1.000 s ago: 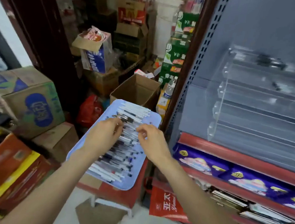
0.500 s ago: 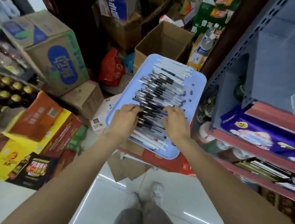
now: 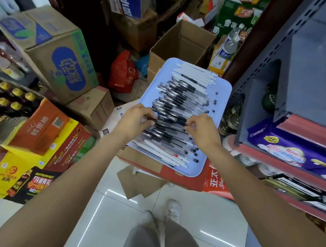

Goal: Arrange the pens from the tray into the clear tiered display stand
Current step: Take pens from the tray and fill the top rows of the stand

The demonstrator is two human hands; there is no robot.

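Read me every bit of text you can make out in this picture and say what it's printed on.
"脉动": big blue oval on the cardboard carton at left.
"鲜果橙": orange carton below it.
"亚太": red box beneath the blue tray.
"开盖有礼": black and yellow pack on the floor.
Smaller print on these, the green cartons, the bottles, the purple packs and the pens: too blurred.

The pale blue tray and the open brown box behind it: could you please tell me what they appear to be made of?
The pale blue tray looks like moulded plastic: smooth, uniform colour, rounded corners and a raised rim. The open brown box looks like matt corrugated cardboard, with folded flaps standing open.
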